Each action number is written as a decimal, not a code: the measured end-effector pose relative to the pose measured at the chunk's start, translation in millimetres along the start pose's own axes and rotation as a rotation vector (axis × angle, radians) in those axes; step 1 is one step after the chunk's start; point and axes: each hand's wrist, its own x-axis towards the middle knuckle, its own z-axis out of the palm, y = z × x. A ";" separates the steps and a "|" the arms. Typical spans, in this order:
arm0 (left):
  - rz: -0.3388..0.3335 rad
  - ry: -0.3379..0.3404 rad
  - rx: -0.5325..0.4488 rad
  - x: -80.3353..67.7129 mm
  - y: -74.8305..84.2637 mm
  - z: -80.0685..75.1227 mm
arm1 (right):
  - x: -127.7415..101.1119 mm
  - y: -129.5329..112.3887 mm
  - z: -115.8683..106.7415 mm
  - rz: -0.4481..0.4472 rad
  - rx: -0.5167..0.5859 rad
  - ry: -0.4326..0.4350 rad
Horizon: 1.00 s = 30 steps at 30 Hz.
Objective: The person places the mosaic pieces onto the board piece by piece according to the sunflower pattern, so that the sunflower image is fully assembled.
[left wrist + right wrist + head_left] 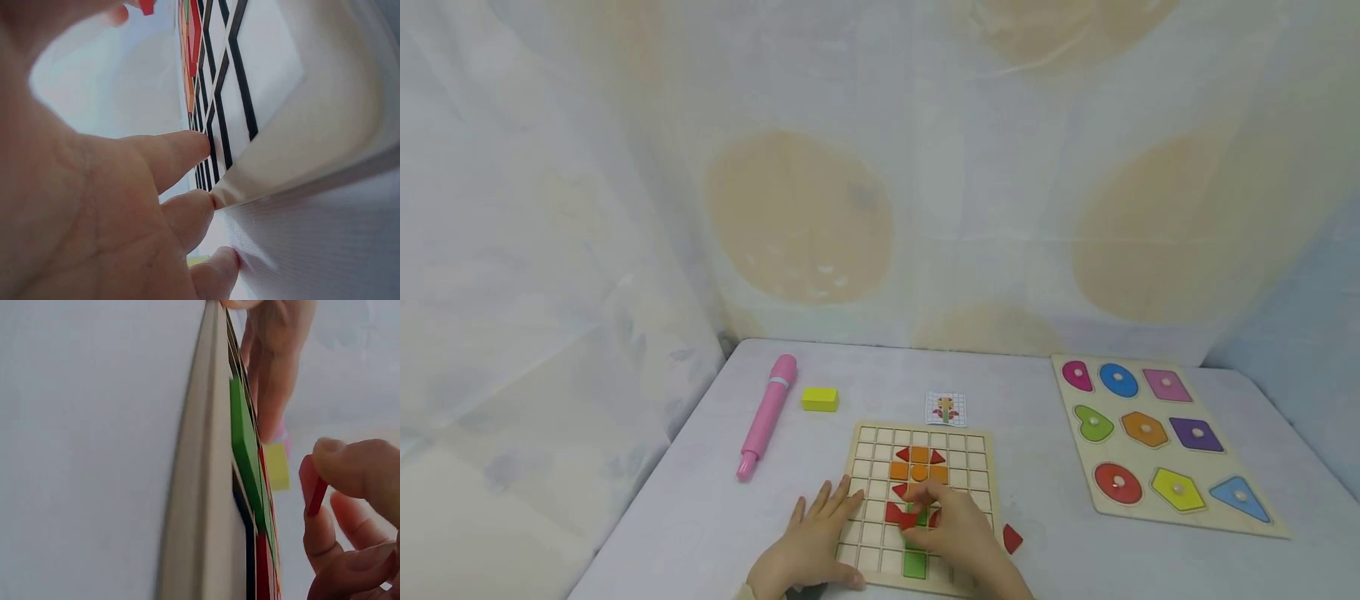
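Left hand (811,542) lies flat, fingers straight and spread, pressing on the near-left corner of the wooden grid board (977,467). Left wrist view confirms it: fingertips (200,206) touch the board's edge (325,156), nothing held.

Right hand (958,529) sits over the near-middle of the board, fingers curled. In the right wrist view thumb and forefinger pinch a small red piece (315,497) by its edges, held just off the board surface, near the green tile (247,450). In the head view that piece is mostly hidden by the hand.

Board state: orange squares (919,472) with red triangles (903,454) around them in the middle rows, more red pieces (897,515) just left of the right hand, a green square (914,566) in the near row. Green stem cells between are partly hidden by the fingers.

One loose red piece (1012,538) lies on the table (700,517) just right of the board, close to the right wrist.

Small pattern card (945,408) sits just beyond the board's far edge. Yellow block (819,399) and pink pen-shaped toy (767,416) are far-left of the board, the two near each other but apart. Shape-peg puzzle board (1262,521) is well to the right, all nine coloured shapes seated.

Draped patterned cloth (880,167) forms the backdrop.
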 end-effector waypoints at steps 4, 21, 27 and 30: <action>-0.002 0.000 0.007 0.3 0.0 0.0 | 0.4 -6.7 10.2 0.023 -0.091 -0.006; 0.006 0.008 0.017 1.9 -2.9 2.9 | -1.1 -15.0 19.1 0.040 -0.187 -0.027; 0.010 0.009 0.010 1.4 -2.8 2.4 | -2.2 -14.1 19.5 0.029 -0.184 -0.023; 0.012 0.011 0.009 1.0 -2.6 1.9 | -2.4 -13.3 20.0 0.014 -0.182 -0.011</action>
